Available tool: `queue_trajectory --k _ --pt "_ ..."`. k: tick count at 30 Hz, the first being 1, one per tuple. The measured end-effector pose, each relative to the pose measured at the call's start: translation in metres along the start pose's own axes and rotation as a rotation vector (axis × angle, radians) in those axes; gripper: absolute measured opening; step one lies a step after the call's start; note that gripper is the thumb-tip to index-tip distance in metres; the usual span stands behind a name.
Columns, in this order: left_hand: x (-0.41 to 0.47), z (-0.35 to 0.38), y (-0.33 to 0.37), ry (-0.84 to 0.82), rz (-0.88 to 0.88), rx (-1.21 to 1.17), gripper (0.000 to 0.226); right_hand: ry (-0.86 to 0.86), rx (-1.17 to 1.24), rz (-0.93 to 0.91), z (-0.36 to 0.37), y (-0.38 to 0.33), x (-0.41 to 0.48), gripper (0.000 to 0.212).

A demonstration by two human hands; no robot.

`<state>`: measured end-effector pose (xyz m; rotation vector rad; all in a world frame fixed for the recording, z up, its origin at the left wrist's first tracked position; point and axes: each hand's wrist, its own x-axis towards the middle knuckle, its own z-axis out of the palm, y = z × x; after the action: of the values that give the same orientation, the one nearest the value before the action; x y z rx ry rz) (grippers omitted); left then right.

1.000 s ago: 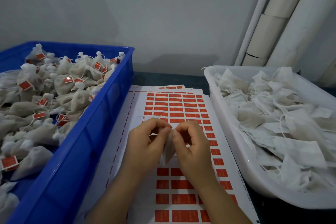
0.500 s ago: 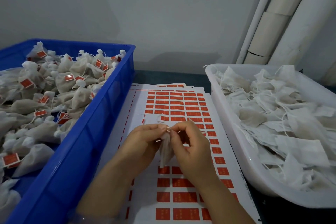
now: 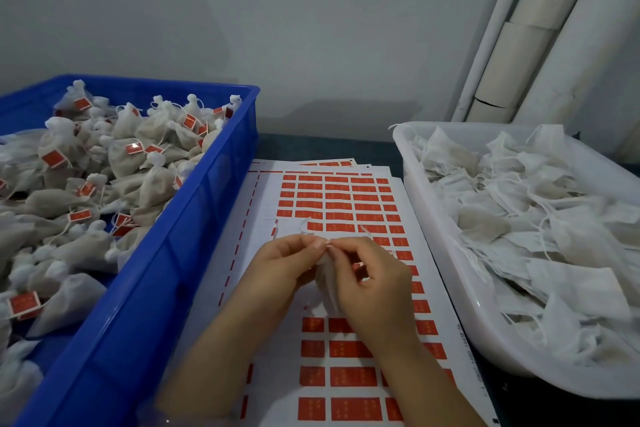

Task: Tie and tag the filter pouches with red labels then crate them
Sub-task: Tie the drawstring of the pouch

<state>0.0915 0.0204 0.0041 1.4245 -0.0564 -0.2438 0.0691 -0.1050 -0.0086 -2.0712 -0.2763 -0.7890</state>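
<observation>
Grey wall and pale pipes (image 3: 519, 62) stand behind a dark table. On it a label sheet (image 3: 346, 204) with rows of red labels lies between a blue crate (image 3: 166, 253), full of tied, tagged pouches (image 3: 152, 184), and a white tub (image 3: 446, 253) of loose pouches (image 3: 519, 236). Above the sheet, the left hand (image 3: 277, 267) and right hand (image 3: 374, 284) meet, fingers curled, both pinching the top of one pouch (image 3: 325, 282), which hangs between them.
</observation>
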Motion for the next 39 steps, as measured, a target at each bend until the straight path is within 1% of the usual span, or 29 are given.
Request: queue_trajectory --k 3,5,9,11,13,14,16,18,21,26,29,31,33,38,39 --pt "0.000 0.002 0.000 0.057 0.033 0.128 0.015 -0.003 0.020 0.068 -0.001 0.000 0.002 0.009" --pt "-0.001 0.002 0.001 0.068 0.083 0.206 0.011 0.008 0.034 0.077 -0.003 -0.001 0.003 0.005" --pt "-0.003 0.001 0.004 -0.024 0.181 0.307 0.011 0.035 0.050 0.057 -0.008 -0.002 0.006 0.006" --pt "-0.003 0.000 0.005 -0.045 0.201 0.341 0.014 0.035 0.057 0.038 -0.009 -0.001 0.006 0.010" --pt "-0.002 -0.002 0.005 -0.045 0.194 0.358 0.005 0.019 0.100 0.046 -0.010 0.000 0.006 0.025" --pt "-0.001 -0.003 0.003 -0.029 0.202 0.378 0.008 0.011 0.121 0.057 -0.010 0.000 0.006 0.032" --pt "0.000 -0.004 0.001 0.037 0.219 0.422 0.019 -0.005 0.155 0.087 -0.012 0.001 0.007 0.036" --pt "0.000 -0.005 0.001 0.094 0.236 0.422 0.025 -0.030 0.221 0.151 -0.014 0.002 0.008 0.030" --pt "0.000 -0.005 0.002 0.135 0.248 0.431 0.027 -0.073 0.322 0.285 -0.016 0.003 0.011 0.023" --pt "0.000 -0.002 0.001 0.046 0.213 0.505 0.021 -0.167 0.543 0.546 -0.016 0.004 0.016 0.018" --pt "-0.002 0.000 -0.001 -0.037 0.216 0.605 0.009 -0.205 0.591 0.602 -0.014 0.004 0.015 0.017" --pt "-0.003 0.000 -0.003 -0.061 0.238 0.676 0.014 -0.200 0.585 0.593 -0.015 0.005 0.014 0.016" --pt "-0.003 -0.002 -0.002 -0.051 0.246 0.663 0.015 -0.189 0.540 0.565 -0.016 0.005 0.015 0.013" --pt "-0.004 -0.003 0.005 -0.068 0.175 0.366 0.017 -0.233 0.515 0.577 -0.014 0.004 0.014 0.008" --pt "-0.004 -0.002 0.006 -0.060 0.164 0.324 0.017 -0.257 0.503 0.560 -0.014 0.001 0.013 0.014"
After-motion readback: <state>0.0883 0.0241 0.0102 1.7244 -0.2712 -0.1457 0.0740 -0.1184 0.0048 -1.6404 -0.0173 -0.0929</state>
